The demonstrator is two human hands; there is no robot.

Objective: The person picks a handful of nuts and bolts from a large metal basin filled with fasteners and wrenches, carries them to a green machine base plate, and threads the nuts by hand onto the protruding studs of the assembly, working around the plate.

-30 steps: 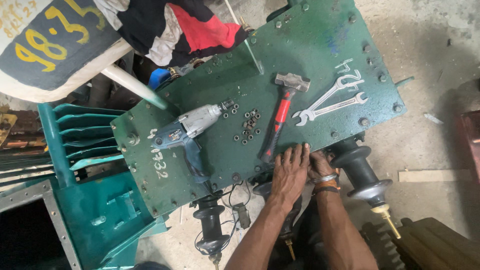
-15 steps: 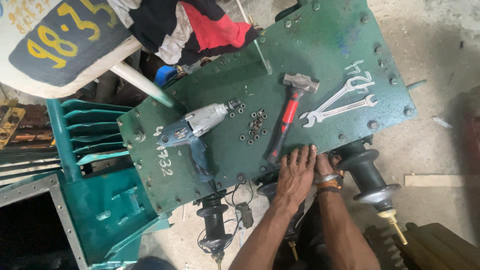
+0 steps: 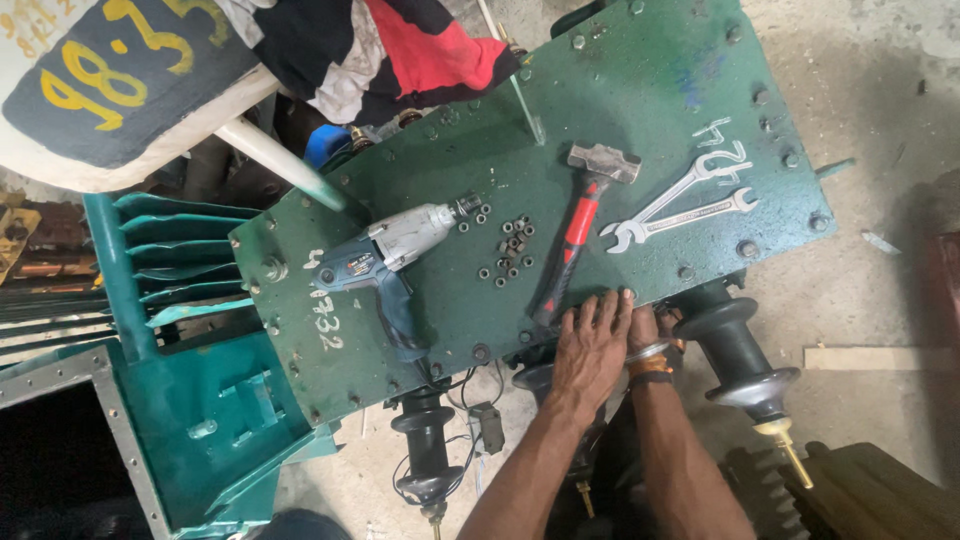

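Green plate [image 3: 600, 110] | hammer [image 3: 578, 235] diagonal, head up-right | left hand [image 3: 590, 345] at handle end

Left hand [image 3: 590, 345] flat, fingers [image 3: 600, 310] spread

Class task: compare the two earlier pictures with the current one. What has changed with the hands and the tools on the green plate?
Hardly anything changed. The left hand stays flat on the near edge of the green plate, the right hand beside it; nothing was picked up or let go. The hammer, drill, nuts and two spanners lie unmoved.
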